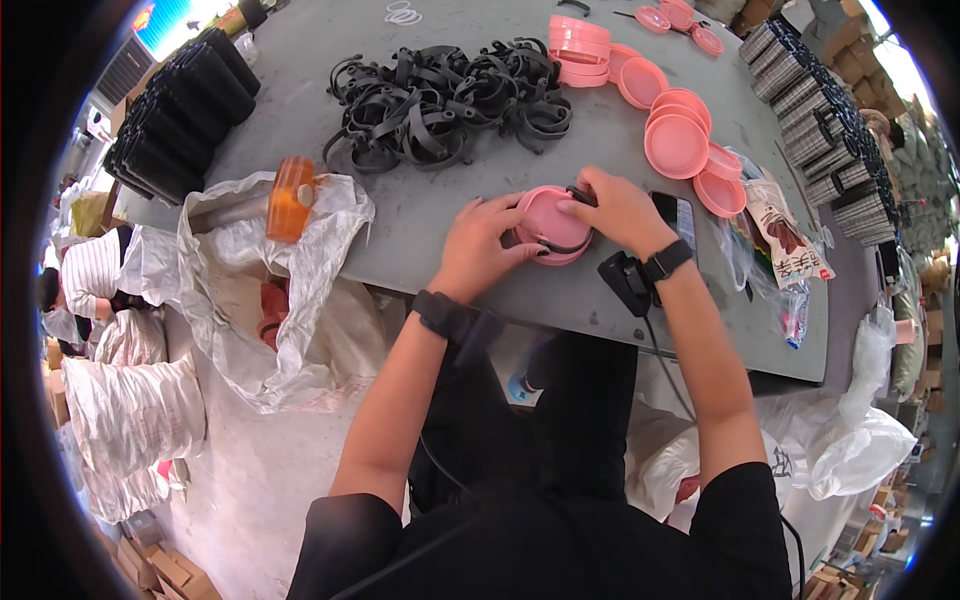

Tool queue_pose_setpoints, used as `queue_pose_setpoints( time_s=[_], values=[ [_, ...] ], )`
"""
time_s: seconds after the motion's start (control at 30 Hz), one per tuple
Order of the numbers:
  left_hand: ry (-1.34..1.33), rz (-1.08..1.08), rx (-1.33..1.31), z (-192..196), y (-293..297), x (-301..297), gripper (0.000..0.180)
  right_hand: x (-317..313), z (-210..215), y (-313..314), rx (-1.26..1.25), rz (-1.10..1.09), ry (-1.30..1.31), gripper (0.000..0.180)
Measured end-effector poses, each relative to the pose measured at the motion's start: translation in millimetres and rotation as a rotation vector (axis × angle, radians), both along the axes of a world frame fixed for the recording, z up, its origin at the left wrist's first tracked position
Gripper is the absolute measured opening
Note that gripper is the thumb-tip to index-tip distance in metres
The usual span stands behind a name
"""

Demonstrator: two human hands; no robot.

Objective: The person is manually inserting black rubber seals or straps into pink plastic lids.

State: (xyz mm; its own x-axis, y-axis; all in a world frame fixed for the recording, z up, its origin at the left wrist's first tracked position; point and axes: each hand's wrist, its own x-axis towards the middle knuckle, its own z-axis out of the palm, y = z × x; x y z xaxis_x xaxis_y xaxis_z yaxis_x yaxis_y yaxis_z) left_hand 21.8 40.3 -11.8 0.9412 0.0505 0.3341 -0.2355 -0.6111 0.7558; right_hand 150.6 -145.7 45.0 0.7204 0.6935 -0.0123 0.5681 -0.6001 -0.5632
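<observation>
Near the table's front edge, my left hand (pixel 480 245) is closed on the side of a round pink lid (pixel 545 212), its thumb on the near rim. A dark curved strap (pixel 566 249) runs along the lid's near right side. My right hand (pixel 622 212) pinches the strap's upper end at the lid's far right, thumb over the lid. Beyond both hands lies a heap of dark grey ring-shaped straps (pixel 440 115). More pink lids (pixel 676 145) are spread in a curved row to the right, with a stack of them (pixel 579 50) at its far end.
Black cylinders (pixel 180 115) stand in rows at far left, patterned ones (pixel 825 130) at far right. An orange bottle (pixel 290 200) sits by an open white sack (pixel 225 290). A phone (pixel 685 225), a small black cabled device (pixel 627 284) and plastic packets (pixel 785 235) lie right.
</observation>
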Motion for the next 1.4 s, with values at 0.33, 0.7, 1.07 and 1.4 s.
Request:
queue_pose_setpoints(
  time_s=[0.33,0.7,1.07,1.4],
  values=[
    [0.009,0.014,0.091,-2.9,-1.3,-2.6,0.032,17.7,12.8,9.5,-0.496,0.363,-0.350,0.042],
    [-0.048,0.036,0.132,-10.0,-1.6,-2.0,0.052,14.3,16.7,14.9,-0.625,0.479,-0.449,0.043],
    [-0.053,0.017,0.117,-3.9,2.3,-2.5,0.031,1.9,12.3,10.4,-0.461,0.191,-0.193,0.039],
    [0.138,0.096,-0.748,15.5,72.5,-120.3,0.024,5.1,-58.8,-33.8,0.229,-0.155,-0.123,0.044]
  ],
)
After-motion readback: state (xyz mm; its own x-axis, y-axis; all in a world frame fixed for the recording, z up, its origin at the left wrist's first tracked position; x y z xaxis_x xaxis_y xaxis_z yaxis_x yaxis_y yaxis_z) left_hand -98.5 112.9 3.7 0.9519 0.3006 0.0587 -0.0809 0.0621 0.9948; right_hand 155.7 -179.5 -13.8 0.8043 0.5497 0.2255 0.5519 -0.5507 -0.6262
